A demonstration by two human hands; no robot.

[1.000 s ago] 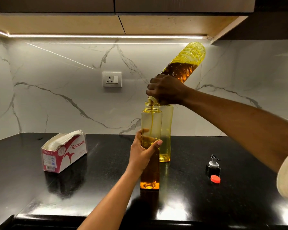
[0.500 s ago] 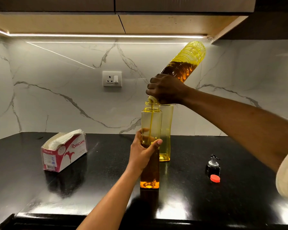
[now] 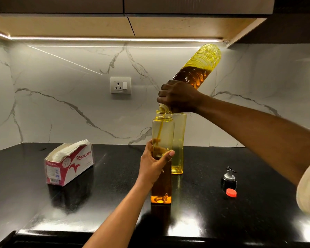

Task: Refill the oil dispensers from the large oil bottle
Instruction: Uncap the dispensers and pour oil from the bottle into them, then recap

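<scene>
Right hand (image 3: 177, 97) was clamped round the neck end of the big oil bottle (image 3: 197, 72), which was tipped mouth-down with its base up near the cabinet. The mouth sat right over the open top of the front dispenser (image 3: 162, 133), and I saw a thin stream running in. Left hand (image 3: 154, 165) gripped that dispenser mid-body, upright on the black counter (image 3: 106, 194). Second dispenser (image 3: 178, 140) stood just behind it, nearly empty. Pourer cap (image 3: 228, 178) and red cap (image 3: 231, 192) lay to the right, well apart from both hands. Tissue box (image 3: 68, 167) sat far left.
</scene>
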